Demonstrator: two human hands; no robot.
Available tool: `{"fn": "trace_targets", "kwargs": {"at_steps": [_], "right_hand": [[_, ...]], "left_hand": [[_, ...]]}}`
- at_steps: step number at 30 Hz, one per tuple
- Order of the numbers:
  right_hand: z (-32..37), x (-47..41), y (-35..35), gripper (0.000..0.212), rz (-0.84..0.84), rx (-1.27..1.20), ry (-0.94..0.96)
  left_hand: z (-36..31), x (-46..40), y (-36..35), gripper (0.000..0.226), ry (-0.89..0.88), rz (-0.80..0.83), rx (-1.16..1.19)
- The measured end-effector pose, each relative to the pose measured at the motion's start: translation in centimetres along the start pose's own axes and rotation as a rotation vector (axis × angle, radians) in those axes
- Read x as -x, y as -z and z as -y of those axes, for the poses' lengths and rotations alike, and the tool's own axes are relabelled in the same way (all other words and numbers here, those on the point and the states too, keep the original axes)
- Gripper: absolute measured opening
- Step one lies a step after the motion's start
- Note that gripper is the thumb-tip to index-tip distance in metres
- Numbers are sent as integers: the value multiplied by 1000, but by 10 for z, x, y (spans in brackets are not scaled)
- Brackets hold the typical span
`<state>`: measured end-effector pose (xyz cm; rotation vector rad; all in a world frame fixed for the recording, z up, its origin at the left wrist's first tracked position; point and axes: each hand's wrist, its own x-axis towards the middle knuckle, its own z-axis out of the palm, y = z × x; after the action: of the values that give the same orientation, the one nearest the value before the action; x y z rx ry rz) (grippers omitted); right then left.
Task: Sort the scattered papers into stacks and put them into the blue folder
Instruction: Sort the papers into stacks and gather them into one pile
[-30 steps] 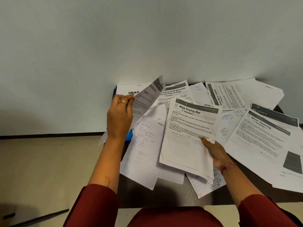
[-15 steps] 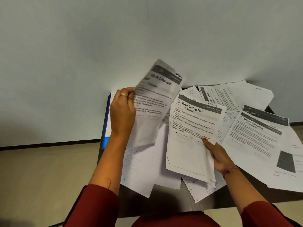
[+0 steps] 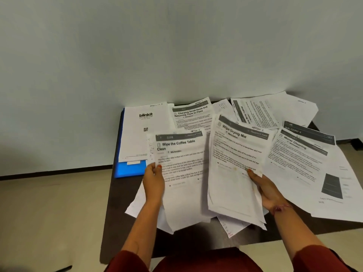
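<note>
Two hands are busy here: the left hand [image 3: 153, 180] pinches one sheet headed "Wipe the Coffee Table Clean" [image 3: 182, 173] by its left edge, and the right hand [image 3: 264, 188] grips a small stack topped by "Wipe Drying Mat" [image 3: 233, 169], probably so the single sheet can join it. Around them on the bench [image 3: 115, 211] lie "Mirror Cleaning" [image 3: 306, 169], "Charging Small Items and Returning Them to Place" [image 3: 191, 114] and a "blinkit" page [image 3: 144, 132] (this one covers most of the blue folder [image 3: 129, 169]).

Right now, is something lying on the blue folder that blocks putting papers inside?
Yes. The blinkit sheet and some papers under it lie on the blue folder, covering most of it; only its left edge and near corner show.
</note>
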<state>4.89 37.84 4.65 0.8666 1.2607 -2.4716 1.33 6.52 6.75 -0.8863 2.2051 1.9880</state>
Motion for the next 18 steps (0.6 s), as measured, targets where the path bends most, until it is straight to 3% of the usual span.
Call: {"fn": "trace_targets", "kwargs": {"at_steps": [5, 12, 18], "right_hand": [[-15, -1, -6, 30, 40, 158, -79], [-31, -14, -19, 33, 10, 742, -112], [-37, -29, -28, 33, 58, 811, -73]], "left_hand": [[29, -7, -3, 21, 163, 7, 33], [46, -14, 1, 22, 193, 21, -6], [47, -16, -1, 23, 196, 33, 7]]}}
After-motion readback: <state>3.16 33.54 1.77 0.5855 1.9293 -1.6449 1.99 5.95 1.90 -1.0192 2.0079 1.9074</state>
